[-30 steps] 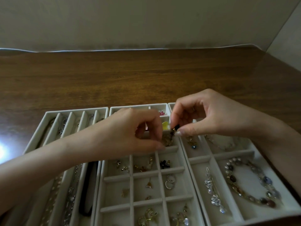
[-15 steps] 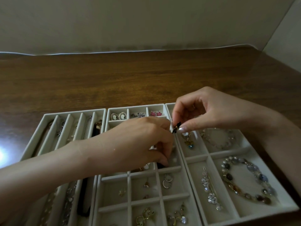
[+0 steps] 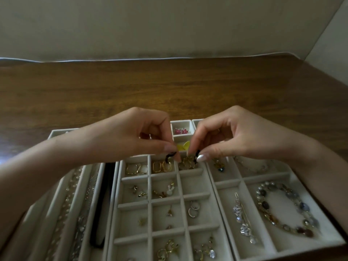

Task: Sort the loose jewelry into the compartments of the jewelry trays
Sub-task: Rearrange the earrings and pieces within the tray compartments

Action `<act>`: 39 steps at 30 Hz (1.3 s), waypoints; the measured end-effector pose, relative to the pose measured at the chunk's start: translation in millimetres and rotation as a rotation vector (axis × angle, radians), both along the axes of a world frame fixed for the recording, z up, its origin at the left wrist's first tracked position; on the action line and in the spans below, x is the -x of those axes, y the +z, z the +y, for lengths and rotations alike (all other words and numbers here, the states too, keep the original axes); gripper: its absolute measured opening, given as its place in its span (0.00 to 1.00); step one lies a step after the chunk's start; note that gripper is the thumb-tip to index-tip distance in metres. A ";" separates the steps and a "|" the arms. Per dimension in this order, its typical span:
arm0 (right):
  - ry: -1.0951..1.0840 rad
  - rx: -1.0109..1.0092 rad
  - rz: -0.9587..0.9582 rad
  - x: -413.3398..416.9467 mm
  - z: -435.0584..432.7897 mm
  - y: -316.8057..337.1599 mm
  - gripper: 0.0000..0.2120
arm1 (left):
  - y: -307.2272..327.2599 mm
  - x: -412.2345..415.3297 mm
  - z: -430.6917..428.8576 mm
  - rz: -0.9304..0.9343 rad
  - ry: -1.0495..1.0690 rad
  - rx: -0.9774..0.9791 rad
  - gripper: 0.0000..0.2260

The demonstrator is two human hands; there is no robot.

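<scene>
Room: I see bare table (image 3: 169, 87) beyond the trays (image 3: 212, 185), up to the wall.
Left hand (image 3: 131, 140): pinching a black piece (image 3: 169, 156).
Right hand (image 3: 235, 136): pinching another black bit (image 3: 197, 155).

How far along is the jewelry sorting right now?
Done: chains lie in the left tray, earrings fill most of the middle tray, a beaded bracelet sits in the right tray. In hand: the left hand pinches one black piece, the right hand a second black piece, above the middle tray. Left: both pieces need a place, perhaps the bare compartment below them.
</scene>
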State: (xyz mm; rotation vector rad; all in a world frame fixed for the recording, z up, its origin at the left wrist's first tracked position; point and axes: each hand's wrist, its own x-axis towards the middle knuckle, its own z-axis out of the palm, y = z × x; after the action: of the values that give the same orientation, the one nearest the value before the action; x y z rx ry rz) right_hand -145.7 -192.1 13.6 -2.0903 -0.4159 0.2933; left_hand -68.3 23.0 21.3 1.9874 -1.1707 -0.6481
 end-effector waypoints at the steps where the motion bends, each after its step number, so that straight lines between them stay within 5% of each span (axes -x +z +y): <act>1: -0.001 -0.013 0.011 0.1 1.0 -0.8 0.08 | -0.6 -0.1 0.1 0.016 -0.001 -0.006 0.08; 6: 0.025 -0.015 0.035 2.0 8.1 -1.0 0.07 | -1.2 1.1 -0.8 0.044 0.020 0.019 0.08; 29: -0.056 0.542 -0.143 26.8 39.7 10.8 0.08 | 2.5 -1.5 3.6 -0.027 0.058 0.091 0.09; 39: -0.054 0.521 -0.256 24.3 55.5 -0.7 0.16 | -0.5 -4.8 3.3 -0.047 0.077 0.114 0.04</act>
State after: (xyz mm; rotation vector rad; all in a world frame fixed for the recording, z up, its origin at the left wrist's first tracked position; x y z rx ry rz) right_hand -170.1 -136.6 12.9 -2.6608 -0.4695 0.1055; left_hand -63.5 26.3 20.8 1.9507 -1.1276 -0.4870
